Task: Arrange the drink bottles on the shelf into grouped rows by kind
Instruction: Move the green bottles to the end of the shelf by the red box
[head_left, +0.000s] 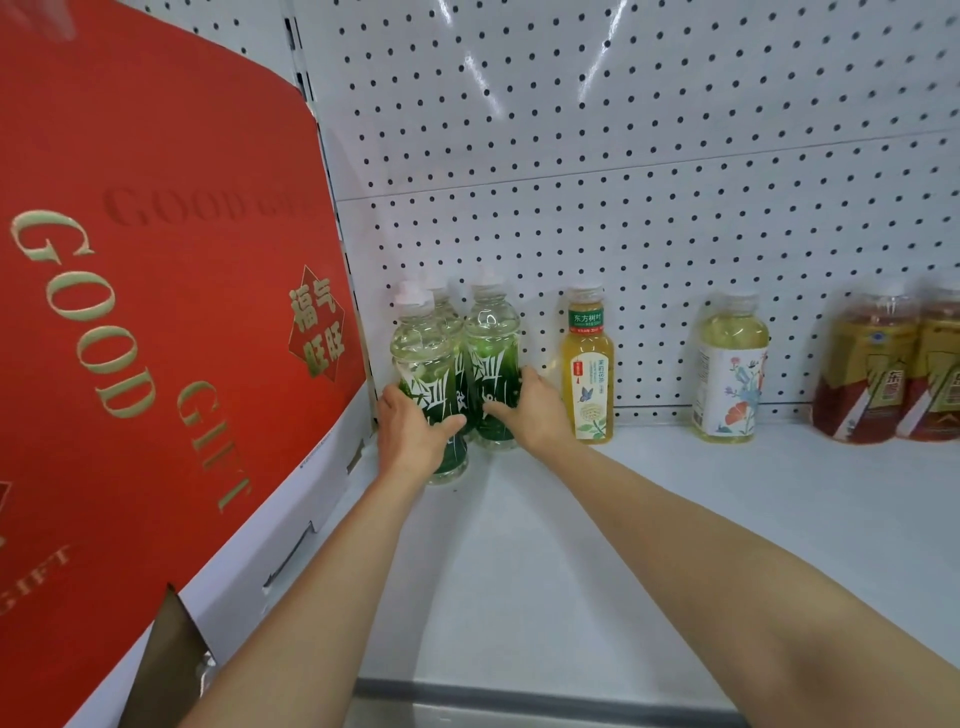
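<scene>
At the shelf's far-left corner, against the pegboard back panel (649, 156), three green-label bottles stand bunched together. L hand (410, 434) is wrapped around the front green-label bottle (428, 384), thumb across the label's lower part, fingers curled behind it, palm pressed on; grip closed on it. R hand (530, 410) cups the right green-label bottle (493, 358) from its right side, fingers bent around the lower label, thumb in front; also closed on its bottle. The third green-label bottle (451, 322) sits behind and between those two, only partly seen, touching or nearly touching both; can't tell which.

Just right of the R hand, nearly touching its back, stands a yellow jasmine-tea bottle (587, 364), upright, at the back edge. Further right, well apart, a pale-yellow bottle w/ floral label (730, 364), also upright. At the frame's right edge, two amber bottles w/ gold-red labels (893, 374) stand side by side, touching.

Left side is tight: a red "GOOD GIFT" carton (156, 286) leans right beside the front bottle, leaving almost no gap. White shelf deck (623, 545) in front of the row is bare down to the front lip, w/ both forearms lying over it. Open gaps remain between the tea bottle, the floral bottle and the amber pair.
</scene>
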